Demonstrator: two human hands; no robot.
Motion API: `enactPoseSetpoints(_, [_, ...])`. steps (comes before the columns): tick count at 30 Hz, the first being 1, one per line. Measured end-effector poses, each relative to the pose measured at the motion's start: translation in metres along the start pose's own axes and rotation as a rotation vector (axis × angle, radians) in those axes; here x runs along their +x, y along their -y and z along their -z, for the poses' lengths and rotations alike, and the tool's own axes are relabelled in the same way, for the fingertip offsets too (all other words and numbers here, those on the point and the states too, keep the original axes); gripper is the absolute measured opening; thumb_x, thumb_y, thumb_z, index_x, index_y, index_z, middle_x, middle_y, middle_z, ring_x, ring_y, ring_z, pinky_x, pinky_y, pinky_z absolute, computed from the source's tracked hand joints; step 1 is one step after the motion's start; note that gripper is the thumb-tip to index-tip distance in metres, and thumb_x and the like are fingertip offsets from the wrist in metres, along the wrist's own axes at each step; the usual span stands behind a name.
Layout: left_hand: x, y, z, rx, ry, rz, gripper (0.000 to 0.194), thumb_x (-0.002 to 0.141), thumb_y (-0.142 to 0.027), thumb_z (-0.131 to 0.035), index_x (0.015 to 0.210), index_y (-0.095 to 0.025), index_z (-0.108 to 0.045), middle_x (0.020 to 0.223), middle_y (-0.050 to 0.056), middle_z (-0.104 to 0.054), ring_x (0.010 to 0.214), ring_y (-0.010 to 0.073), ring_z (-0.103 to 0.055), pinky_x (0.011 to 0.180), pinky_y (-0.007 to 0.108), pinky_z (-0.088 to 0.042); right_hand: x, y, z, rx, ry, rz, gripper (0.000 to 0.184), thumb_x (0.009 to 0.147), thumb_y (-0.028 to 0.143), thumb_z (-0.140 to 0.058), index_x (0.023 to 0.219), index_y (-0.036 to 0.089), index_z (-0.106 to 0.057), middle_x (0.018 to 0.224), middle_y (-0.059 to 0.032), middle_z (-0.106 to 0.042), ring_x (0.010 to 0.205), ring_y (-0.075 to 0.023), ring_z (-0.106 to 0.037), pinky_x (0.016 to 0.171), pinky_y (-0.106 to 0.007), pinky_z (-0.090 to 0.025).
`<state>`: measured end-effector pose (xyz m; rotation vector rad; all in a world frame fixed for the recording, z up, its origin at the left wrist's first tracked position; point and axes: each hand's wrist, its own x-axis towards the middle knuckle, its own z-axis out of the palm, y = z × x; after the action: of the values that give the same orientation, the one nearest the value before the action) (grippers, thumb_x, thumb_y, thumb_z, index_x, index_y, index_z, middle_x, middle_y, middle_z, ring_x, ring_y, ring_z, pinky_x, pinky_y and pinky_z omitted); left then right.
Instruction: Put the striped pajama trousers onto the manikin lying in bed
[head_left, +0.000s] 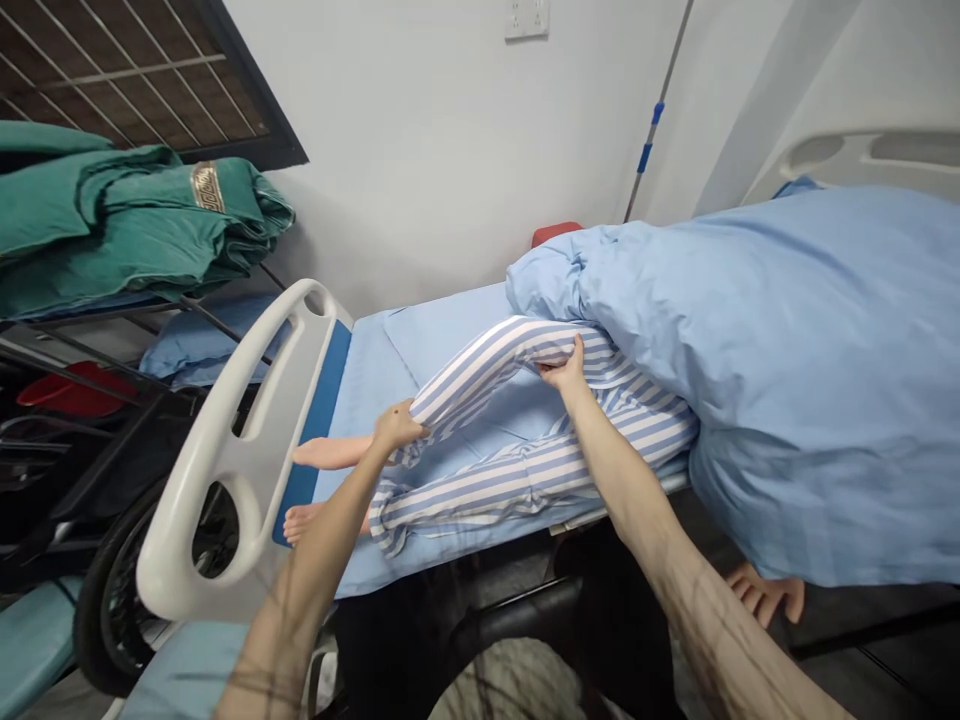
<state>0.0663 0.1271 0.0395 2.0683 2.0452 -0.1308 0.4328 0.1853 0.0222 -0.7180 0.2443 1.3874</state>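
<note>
A figure, its feet smooth like a manikin's, lies on the bed in blue-and-white striped trousers (480, 490). Closed around the lower end of the far leg (480, 370), at the trouser cuff near the ankle, is my left hand (399, 428). My right hand (564, 372) grips the same leg at the thigh, thumb on top and fingers underneath. That leg is bent, its knee raised off the sheet. The near leg lies straight on the bed. Two bare feet (330, 453) point toward the footboard. A light blue quilt (795, 360) covers the upper body.
A white footboard (232, 440) closes the bed's left end. Green folded cloth (135, 220) lies on a rack, with a wheelchair wheel (120, 590) below. A pole (652, 130) leans by the wall. The figure's hand (765, 592) sticks out under the quilt.
</note>
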Motion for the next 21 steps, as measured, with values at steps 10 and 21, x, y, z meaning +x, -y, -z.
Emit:
enactPoseSetpoints(10, [0.023, -0.093, -0.035, -0.308, -0.084, -0.012, 0.059, 0.075, -0.04, -0.072, 0.13, -0.021, -0.064, 0.124, 0.008, -0.075, 0.112, 0.0262, -0.07, 0.087, 0.03, -0.054, 0.001, 0.046, -0.028, 0.077, 0.094, -0.088, 0.057, 0.09, 0.066, -0.058, 0.118, 0.016, -0.061, 0.108, -0.0129, -0.067, 0.114, -0.0299, -0.063, 0.081, -0.054, -0.065])
enactPoseSetpoints(21, [0.013, -0.06, -0.007, -0.145, -0.059, 0.005, 0.059, 0.073, -0.041, -0.07, 0.129, -0.023, -0.065, 0.12, 0.008, -0.077, 0.112, 0.0283, -0.071, 0.085, 0.031, -0.054, 0.001, 0.034, -0.024, 0.067, 0.068, -0.071, 0.05, 0.09, 0.062, -0.06, 0.117, 0.02, -0.062, 0.108, -0.0117, -0.068, 0.113, -0.0289, -0.063, 0.084, -0.055, -0.064])
